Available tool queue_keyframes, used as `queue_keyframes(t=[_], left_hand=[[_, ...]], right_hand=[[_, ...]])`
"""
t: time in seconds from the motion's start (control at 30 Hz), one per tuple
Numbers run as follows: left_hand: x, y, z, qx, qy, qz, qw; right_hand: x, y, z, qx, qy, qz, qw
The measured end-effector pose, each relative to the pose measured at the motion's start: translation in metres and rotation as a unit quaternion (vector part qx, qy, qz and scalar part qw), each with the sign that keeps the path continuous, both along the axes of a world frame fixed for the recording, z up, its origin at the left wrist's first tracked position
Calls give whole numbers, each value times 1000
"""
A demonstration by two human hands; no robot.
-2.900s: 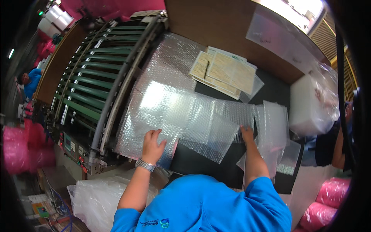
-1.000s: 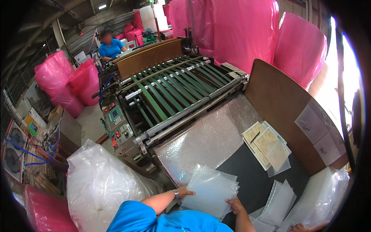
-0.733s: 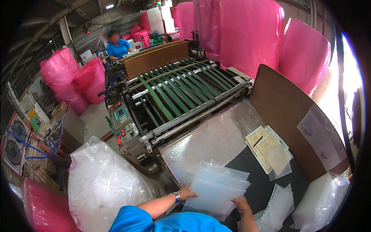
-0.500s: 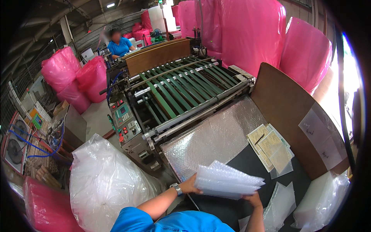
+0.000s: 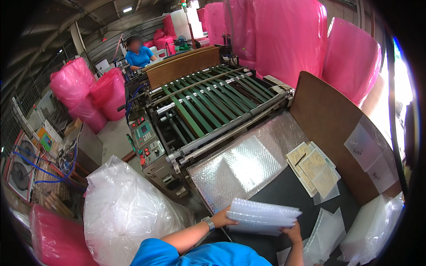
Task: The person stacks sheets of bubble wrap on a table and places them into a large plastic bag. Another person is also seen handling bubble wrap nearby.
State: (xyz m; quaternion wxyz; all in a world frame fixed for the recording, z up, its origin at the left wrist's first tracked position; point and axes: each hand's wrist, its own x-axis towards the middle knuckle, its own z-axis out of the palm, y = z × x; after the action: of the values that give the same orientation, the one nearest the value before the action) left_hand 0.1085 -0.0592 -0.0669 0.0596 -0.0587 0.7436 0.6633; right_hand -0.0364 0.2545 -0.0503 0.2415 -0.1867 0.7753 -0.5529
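A stack of clear bubble-wrap sheets [image 5: 263,216] is held between my two hands over the dark tabletop [image 5: 276,188]. My left hand [image 5: 222,218] grips its left end, a metal watch on the wrist. At the stack's lower right corner, my right hand [image 5: 291,232] is closed on the edge. Just beyond lies a flat layer of bubble wrap [image 5: 248,160], shiny in the light. Loose bubble-wrap pieces [image 5: 326,232] rest to the right of my right hand, with a plastic-wrapped bundle [image 5: 372,228] farther right.
A machine with green belts [image 5: 208,102] and a control panel [image 5: 145,137] stands ahead. Papers with a pen [image 5: 313,170] lie by a brown board [image 5: 337,119]. A big plastic-wrapped roll [image 5: 128,208] sits at left. A co-worker [image 5: 140,56] in blue is beyond the machine.
The stack, fanned and uneven before, now looks more level and compact between my hands. A bright reflection has appeared on the flat bubble wrap. The view has shifted slightly.
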Motion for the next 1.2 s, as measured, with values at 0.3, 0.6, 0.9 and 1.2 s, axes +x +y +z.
queue_keyframes(t=[0.3,0.6,0.9,1.2], left_hand=[[0,19,8,187,-59,185,963],[-25,32,5,460,-28,376,804],[-2,70,-13,315,-419,200,828],[-3,-5,-68,-56,-265,154,950]], right_hand=[[-5,-33,24,-74,29,-263,962],[47,-19,-47,-209,-419,-265,843],[42,-54,-74,-217,-458,-247,826],[41,-3,-95,-160,-442,-163,868]])
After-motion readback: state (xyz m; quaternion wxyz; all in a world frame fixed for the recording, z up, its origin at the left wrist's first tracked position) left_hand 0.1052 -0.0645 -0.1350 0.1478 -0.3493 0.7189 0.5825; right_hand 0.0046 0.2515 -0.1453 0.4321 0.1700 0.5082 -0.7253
